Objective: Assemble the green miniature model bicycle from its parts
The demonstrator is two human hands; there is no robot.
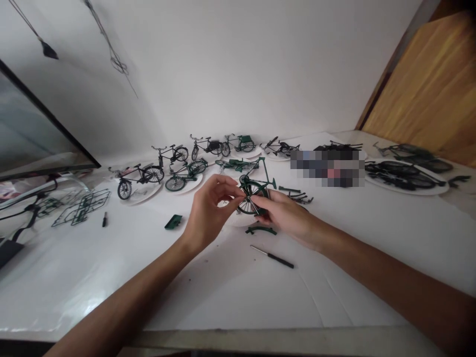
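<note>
A green model bicycle frame with a black-spoked wheel is held up over the middle of the table. My right hand grips the wheel and frame from the right, thumb near the hub. At the hub, the thumb and fingers of my left hand are pinched together; whatever small thing lies between them is hidden. Below the hands lies a curved green part. Nearer me rests a screwdriver with a black handle, and a small green tray-shaped part sits to the left.
Several model bicycles stand or lie on white plates along the wall. Green part frames and a small black tool lie at left. A plate of black parts is at right. A monitor borders the left side.
</note>
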